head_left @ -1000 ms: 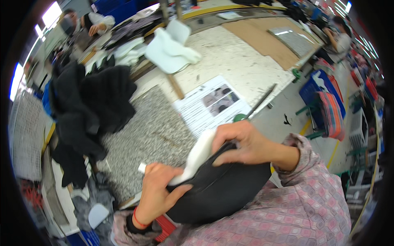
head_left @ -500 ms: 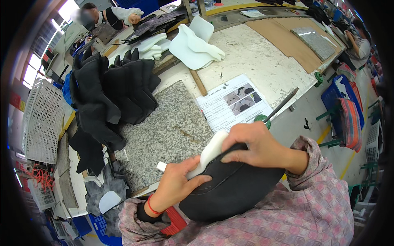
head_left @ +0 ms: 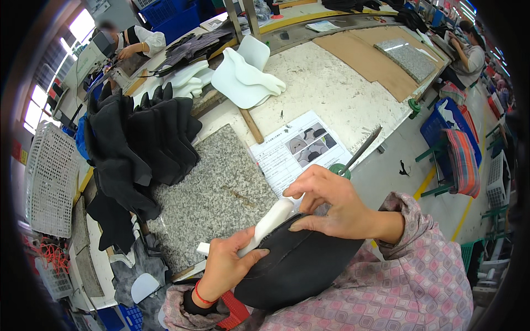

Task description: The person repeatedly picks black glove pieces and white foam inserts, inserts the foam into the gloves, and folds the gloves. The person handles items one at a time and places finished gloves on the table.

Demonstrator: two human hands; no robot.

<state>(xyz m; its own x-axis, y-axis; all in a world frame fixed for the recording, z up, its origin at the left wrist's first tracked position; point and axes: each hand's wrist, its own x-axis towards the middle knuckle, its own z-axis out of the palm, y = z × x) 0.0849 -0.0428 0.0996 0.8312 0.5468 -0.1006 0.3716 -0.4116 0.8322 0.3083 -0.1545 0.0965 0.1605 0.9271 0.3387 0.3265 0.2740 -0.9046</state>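
Low in front of my body is a curved black stitched piece (head_left: 298,267), like sheet leather or fabric. A white foam-like strip (head_left: 269,223) stands along its upper edge. My left hand (head_left: 229,265) pinches the strip and the black edge together between thumb and fingers, a red cord round its wrist. At the edge's right end is my right hand (head_left: 334,207); its thumb touches the black piece, while its fingers are raised and apart from the thumb. The underside of the black piece is hidden.
A speckled stone slab (head_left: 210,190) lies ahead, with a printed sheet (head_left: 298,146) and a wooden handle (head_left: 252,126) beyond. Black pieces (head_left: 141,138) are heaped at left; white shaped pieces (head_left: 243,80) lie behind. A dark pointed rod (head_left: 361,150) juts past the table edge. Co-workers sit farther off.
My right hand has loosened its pinch on the black edge and lifted its fingers off. My left hand keeps its hold. The view has shifted slightly.
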